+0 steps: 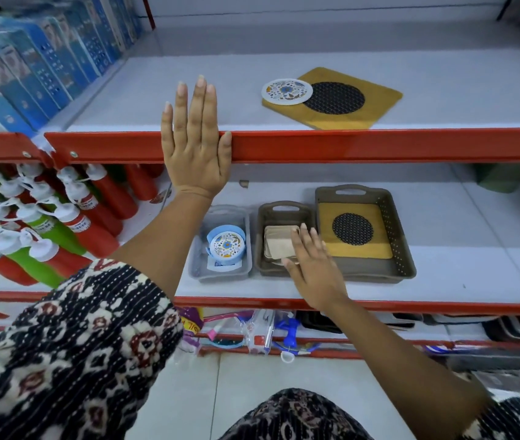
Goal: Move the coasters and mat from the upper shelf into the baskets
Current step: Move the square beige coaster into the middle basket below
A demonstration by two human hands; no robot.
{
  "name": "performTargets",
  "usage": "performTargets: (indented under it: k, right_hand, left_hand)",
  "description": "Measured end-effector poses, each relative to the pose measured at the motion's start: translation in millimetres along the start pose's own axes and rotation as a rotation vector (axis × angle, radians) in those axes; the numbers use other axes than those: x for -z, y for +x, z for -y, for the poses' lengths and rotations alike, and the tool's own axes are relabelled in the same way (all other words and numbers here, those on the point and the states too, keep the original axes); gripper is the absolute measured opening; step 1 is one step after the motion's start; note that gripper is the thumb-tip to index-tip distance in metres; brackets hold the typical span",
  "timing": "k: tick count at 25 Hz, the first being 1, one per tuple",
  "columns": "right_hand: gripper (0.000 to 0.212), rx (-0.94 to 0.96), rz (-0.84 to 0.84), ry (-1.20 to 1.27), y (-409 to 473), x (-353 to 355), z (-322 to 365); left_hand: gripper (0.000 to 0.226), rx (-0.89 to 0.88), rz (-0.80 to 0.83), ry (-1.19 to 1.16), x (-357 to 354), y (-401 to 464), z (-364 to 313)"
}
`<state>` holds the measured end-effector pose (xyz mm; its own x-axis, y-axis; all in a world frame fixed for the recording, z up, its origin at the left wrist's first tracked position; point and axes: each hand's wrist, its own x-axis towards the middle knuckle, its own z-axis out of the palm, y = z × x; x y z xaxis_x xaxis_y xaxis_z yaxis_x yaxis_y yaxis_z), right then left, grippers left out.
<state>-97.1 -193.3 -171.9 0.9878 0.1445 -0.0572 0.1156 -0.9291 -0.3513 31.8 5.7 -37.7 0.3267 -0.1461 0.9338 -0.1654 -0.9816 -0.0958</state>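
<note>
On the upper shelf [189, 90] lies a yellow mat [376, 103] with a black mesh circle, and a round floral coaster [286, 91] rests on its left corner. Below stand three baskets: a grey one [195, 265] holding a floral coaster [227, 245], a small brown one [263, 223] with beige square coasters [279, 244], and a large brown one [401, 249] with a second yellow mat [355, 230]. My left hand [193, 144] lies flat and open over the upper shelf's red rail. My right hand [314, 268] hovers open over the small brown basket, fingertips at the beige coasters.
Blue boxes [39, 65] line the upper shelf's left side. Red and green bottles [46, 223] with white caps fill the lower shelf's left. Packaged goods [252, 331] hang under the lower rail. A tiled floor [220, 392] lies below.
</note>
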Motion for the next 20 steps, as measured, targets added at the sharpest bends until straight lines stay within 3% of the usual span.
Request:
performTargets:
  k: [6, 9, 17, 20]
  right_hand:
    - [0.066, 0.142, -0.472, -0.246, -17.9, 44.1, 13.1]
    - [0.065, 0.181, -0.610, -0.259, -9.4, 93.2, 24.2]
    - [0.056, 0.320, -0.699, -0.178, 37.7, 202.0, 50.3]
    - [0.053, 0.293, -0.572, -0.177, 68.8, 230.9, 53.8]
  left_hand:
    - [0.056, -0.001, 0.072, -0.014, 6.3, -0.7, 1.6]
    - [0.055, 0.009, 0.079, -0.025, 5.8, -1.2, 2.7]
    - [0.056, -0.023, 0.045, -0.082, 7.9, -2.0, 3.9]
    - [0.056, -0.020, 0.048, -0.115, 7.1, -3.4, 3.9]
